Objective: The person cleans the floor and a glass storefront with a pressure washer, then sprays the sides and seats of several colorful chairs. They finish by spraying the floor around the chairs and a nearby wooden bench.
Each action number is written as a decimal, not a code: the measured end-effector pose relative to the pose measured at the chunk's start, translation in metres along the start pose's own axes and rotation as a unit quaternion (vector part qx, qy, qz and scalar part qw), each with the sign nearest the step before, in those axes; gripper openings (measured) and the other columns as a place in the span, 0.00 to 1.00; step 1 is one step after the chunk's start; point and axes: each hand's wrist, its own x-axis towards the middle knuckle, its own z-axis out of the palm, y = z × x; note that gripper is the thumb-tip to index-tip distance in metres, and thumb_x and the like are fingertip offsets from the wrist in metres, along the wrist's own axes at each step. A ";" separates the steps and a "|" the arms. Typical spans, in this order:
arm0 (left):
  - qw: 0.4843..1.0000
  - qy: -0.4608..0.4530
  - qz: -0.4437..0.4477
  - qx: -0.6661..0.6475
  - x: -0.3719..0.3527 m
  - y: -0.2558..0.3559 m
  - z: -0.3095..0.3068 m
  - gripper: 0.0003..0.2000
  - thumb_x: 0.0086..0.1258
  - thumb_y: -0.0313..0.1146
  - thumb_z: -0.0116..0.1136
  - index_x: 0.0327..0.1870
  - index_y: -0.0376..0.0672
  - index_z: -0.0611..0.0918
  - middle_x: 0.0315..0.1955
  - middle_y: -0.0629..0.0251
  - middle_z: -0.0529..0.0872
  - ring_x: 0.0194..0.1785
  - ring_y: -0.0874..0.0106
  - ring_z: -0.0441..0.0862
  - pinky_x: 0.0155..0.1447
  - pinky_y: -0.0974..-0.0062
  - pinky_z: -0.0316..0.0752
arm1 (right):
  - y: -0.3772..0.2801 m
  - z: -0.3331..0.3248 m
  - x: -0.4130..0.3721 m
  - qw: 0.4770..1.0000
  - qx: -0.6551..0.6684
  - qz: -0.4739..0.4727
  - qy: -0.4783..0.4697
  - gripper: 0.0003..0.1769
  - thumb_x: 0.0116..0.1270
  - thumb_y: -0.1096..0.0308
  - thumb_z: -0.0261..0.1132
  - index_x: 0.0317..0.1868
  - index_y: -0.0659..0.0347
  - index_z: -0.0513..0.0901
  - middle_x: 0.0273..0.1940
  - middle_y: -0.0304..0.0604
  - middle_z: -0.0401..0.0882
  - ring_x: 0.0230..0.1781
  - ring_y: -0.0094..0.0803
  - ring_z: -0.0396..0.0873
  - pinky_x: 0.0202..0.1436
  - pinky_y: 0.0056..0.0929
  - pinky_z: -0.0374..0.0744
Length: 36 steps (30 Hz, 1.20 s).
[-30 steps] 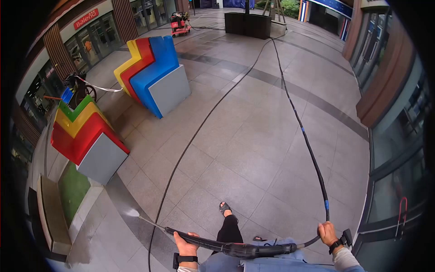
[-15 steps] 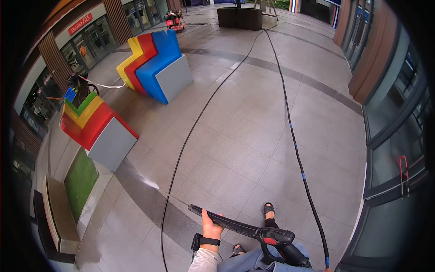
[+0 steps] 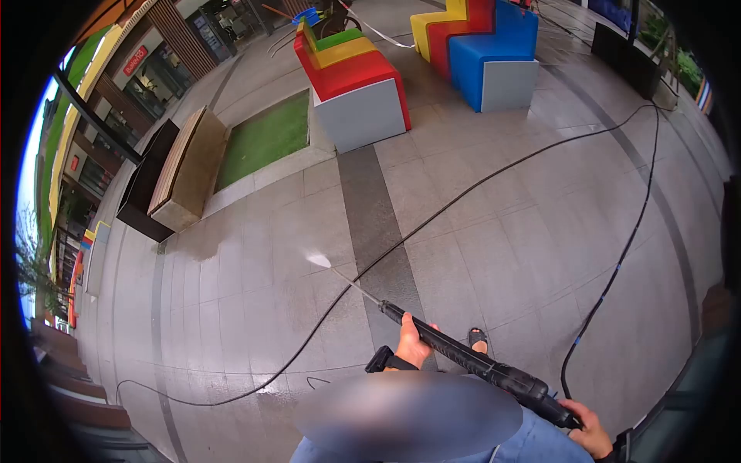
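Observation:
My left hand (image 3: 413, 345) is wrapped around the front of a black pressure washer gun (image 3: 471, 359), with a dark band on its wrist. At the gun's rear end, low on the right, my right hand (image 3: 592, 434) grips the handle; its fingers are partly hidden. A thin metal lance (image 3: 359, 287) points forward and left, and white spray (image 3: 318, 260) leaves its tip above the paving. The black hose (image 3: 575, 351) runs from near the handle far back, then loops across the floor beneath the lance. A blurred patch covers part of my body.
Wet grey tiles (image 3: 255, 301) surround me. Ahead stand a red, yellow and green bench (image 3: 359, 116) and a blue, red and yellow bench (image 3: 505, 81). A wooden bench (image 3: 181, 170) and green turf (image 3: 266, 139) lie to the left. A dark planter (image 3: 625, 62) stands far right.
My view has turned left, so benches and hose sit further right. My right hand now shows at the gun's rear. The spray lands on tiles farther left of the dark strip.

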 end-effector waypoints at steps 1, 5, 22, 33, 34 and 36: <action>1.000 -0.009 0.005 -0.016 0.001 0.001 0.004 0.24 0.63 0.59 0.41 0.42 0.44 0.63 0.29 0.60 0.67 0.29 0.66 0.70 0.34 0.64 0.74 | -0.002 -0.002 0.009 1.000 -0.007 -0.006 -0.012 0.38 0.44 0.53 0.67 0.53 0.66 0.67 0.45 0.48 0.75 0.53 0.37 0.69 0.57 0.33 0.65; 0.999 -0.021 0.015 0.034 0.019 -0.017 0.069 0.26 0.64 0.58 0.40 0.49 0.43 0.63 0.34 0.56 0.70 0.31 0.63 0.72 0.39 0.59 0.73 | 0.018 -0.033 0.051 0.908 -0.359 -0.188 0.104 0.34 0.46 0.57 0.66 0.53 0.63 0.68 0.41 0.52 0.76 0.48 0.35 0.73 0.48 0.29 0.71; 0.975 -0.206 0.061 0.054 0.045 -0.035 0.260 0.23 0.63 0.53 0.48 0.40 0.40 0.63 0.26 0.56 0.73 0.32 0.59 0.76 0.41 0.55 0.73 | -0.071 -0.099 0.185 0.954 -0.075 -0.177 0.229 0.29 0.59 0.77 0.51 0.60 0.65 0.50 0.44 0.50 0.68 0.32 0.30 0.75 0.34 0.24 0.76; 0.993 -0.115 0.033 -0.015 0.065 0.087 0.202 0.19 0.62 0.53 0.49 0.38 0.45 0.64 0.29 0.58 0.71 0.31 0.63 0.73 0.38 0.60 0.73 | -0.147 0.019 0.244 0.929 -0.280 -0.209 0.125 0.34 0.43 0.83 0.64 0.51 0.65 0.57 0.38 0.50 0.70 0.38 0.37 0.74 0.46 0.29 0.69; 0.991 -0.126 0.029 -0.016 0.064 0.111 0.203 0.19 0.62 0.52 0.49 0.37 0.45 0.64 0.28 0.58 0.71 0.30 0.64 0.72 0.36 0.63 0.73 | -0.150 0.039 0.253 0.926 -0.285 -0.210 0.129 0.34 0.43 0.83 0.64 0.51 0.65 0.57 0.38 0.50 0.70 0.38 0.37 0.74 0.46 0.29 0.69; 0.987 -0.155 0.025 -0.010 0.061 0.165 0.208 0.19 0.61 0.51 0.52 0.38 0.45 0.64 0.27 0.58 0.70 0.29 0.66 0.72 0.34 0.65 0.74 | -0.155 0.082 0.277 0.897 -0.317 -0.265 0.157 0.34 0.44 0.83 0.65 0.51 0.66 0.57 0.38 0.51 0.69 0.39 0.38 0.73 0.46 0.30 0.69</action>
